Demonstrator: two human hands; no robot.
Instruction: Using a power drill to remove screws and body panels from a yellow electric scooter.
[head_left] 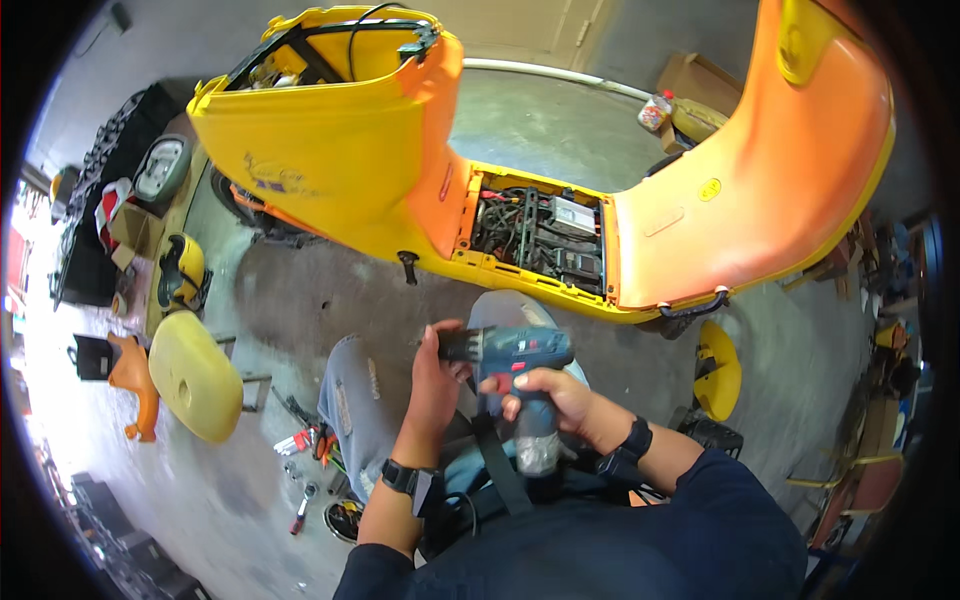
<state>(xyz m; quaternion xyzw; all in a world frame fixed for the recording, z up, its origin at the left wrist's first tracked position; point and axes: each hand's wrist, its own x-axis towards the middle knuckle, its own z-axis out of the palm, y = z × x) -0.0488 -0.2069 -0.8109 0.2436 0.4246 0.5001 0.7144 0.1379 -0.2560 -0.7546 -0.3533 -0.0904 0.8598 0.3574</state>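
Observation:
A dark teal cordless drill (525,348) lies level above my lap, its black chuck pointing left. My right hand (560,395) is closed round its grip, with the fingers near the red trigger; silvery tape wraps the lower part of the handle. At the front end my left hand (437,368) has its fingers closed about the chuck; whether a bit sits in it is hidden. Ahead of my knees stands a yellow scooter body (330,165) with an orange inner side. Its floor compartment (540,240) is uncovered, showing wiring and metal-cased electrical units.
On the floor at the left lie a yellow seat-shaped panel (195,377), an orange part (135,385) and a ratchet (303,508) near several hand tools. A yellow curved panel (716,370) stands at the right. Behind the scooter, a cardboard box (695,82) is by the wall.

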